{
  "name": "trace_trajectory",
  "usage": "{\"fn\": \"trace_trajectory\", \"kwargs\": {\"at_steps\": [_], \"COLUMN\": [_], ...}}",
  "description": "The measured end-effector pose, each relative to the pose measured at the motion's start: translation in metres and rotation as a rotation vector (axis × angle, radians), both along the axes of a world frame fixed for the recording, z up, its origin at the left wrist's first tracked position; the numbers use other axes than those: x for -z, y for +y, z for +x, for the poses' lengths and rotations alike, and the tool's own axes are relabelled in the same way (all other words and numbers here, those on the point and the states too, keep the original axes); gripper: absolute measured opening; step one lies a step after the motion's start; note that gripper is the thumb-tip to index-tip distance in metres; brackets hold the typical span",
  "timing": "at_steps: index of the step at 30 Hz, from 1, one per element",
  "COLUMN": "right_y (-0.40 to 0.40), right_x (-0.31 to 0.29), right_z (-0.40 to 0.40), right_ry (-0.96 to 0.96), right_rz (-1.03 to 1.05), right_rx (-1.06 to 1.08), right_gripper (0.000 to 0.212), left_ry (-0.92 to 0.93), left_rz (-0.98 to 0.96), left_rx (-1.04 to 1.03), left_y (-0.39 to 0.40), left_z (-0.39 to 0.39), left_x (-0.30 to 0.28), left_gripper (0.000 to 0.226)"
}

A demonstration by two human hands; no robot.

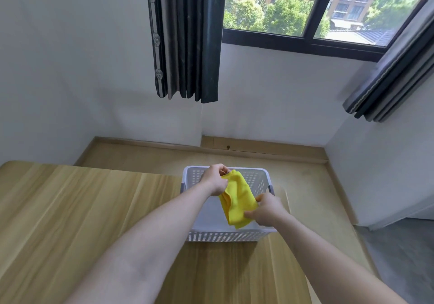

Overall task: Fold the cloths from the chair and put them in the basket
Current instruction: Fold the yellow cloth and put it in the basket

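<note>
Left hand pinches the cloth's far corner; right hand grips its near edge. The cloth hangs folded between them over the basket, above its open top. It looks light, limp, unslippery; corners suit holding best.

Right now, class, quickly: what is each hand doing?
Left hand: closed, gripping the far top edge of the yellow cloth above the basket.
Right hand: closed, pinching the same cloth's near edge.
</note>
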State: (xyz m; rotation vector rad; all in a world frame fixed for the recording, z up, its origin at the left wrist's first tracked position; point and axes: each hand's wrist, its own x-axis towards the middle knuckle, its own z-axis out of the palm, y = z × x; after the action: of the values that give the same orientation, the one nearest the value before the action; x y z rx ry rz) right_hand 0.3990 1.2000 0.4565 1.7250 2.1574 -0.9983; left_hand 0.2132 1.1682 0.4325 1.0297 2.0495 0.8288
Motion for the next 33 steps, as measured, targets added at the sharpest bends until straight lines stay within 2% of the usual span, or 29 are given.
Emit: {"fn": "trace_trajectory", "kwargs": {"at_steps": [4, 8, 11, 14, 16, 19, 20, 23, 27, 30, 32, 33], "right_y": [0.02, 0.028, 0.033, 0.031, 0.026, 0.026, 0.028, 0.031, 0.033, 0.035, 0.026, 0.018], "right_x": [0.027, 0.056, 0.071, 0.079, 0.078, 0.082, 0.084, 0.081, 0.081, 0.078, 0.059, 0.047], "right_z": [-0.016, -0.029, -0.035, -0.032, -0.029, -0.027, -0.027, -0.027, -0.019, -0.013, -0.01, -0.008], "right_ry": [-0.215, -0.341, -0.371, -0.345, -0.393, -0.421, -0.442, -0.472, -0.485, -0.382, -0.277, -0.225], "right_rz": [0.028, -0.012, -0.038, -0.102, -0.118, -0.144, -0.145, -0.148, -0.091, -0.024, -0.003, 0.011], "right_rx": [-0.101, -0.205, -0.302, -0.332, -0.402, -0.511, -0.539, -0.522, -0.518, -0.444, -0.373, -0.353], "right_gripper": [0.015, 0.025, 0.011, 0.032, 0.038, 0.035, 0.029, 0.033, 0.032, 0.021, 0.031, 0.038], "left_ry": [0.013, 0.03, 0.131, 0.18, 0.147, -0.049, -0.134, -0.322, -0.305, -0.102, 0.045, 0.059], "left_rz": [-0.054, -0.17, -0.245, -0.363, -0.436, -0.43, -0.432, -0.417, -0.438, -0.455, -0.389, -0.343], "left_rx": [0.026, 0.084, 0.134, 0.119, 0.104, 0.1, 0.089, 0.093, 0.149, 0.121, 0.107, 0.099], "left_y": [0.03, 0.045, 0.044, 0.03, 0.022, 0.019, 0.019, 0.026, 0.025, 0.016, 0.003, -0.006], "left_z": [0.009, 0.023, 0.027, 0.022, 0.021, 0.029, 0.034, 0.046, 0.048, 0.037, 0.026, 0.023], "left_x": [0.046, 0.094, 0.115, 0.124, 0.124, 0.124, 0.124, 0.125, 0.11, 0.083, 0.061, 0.048], "left_gripper": [0.028, 0.035, 0.064, 0.087, 0.077, 0.025, 0.02, 0.023, 0.035, 0.035, 0.05, 0.056]}}
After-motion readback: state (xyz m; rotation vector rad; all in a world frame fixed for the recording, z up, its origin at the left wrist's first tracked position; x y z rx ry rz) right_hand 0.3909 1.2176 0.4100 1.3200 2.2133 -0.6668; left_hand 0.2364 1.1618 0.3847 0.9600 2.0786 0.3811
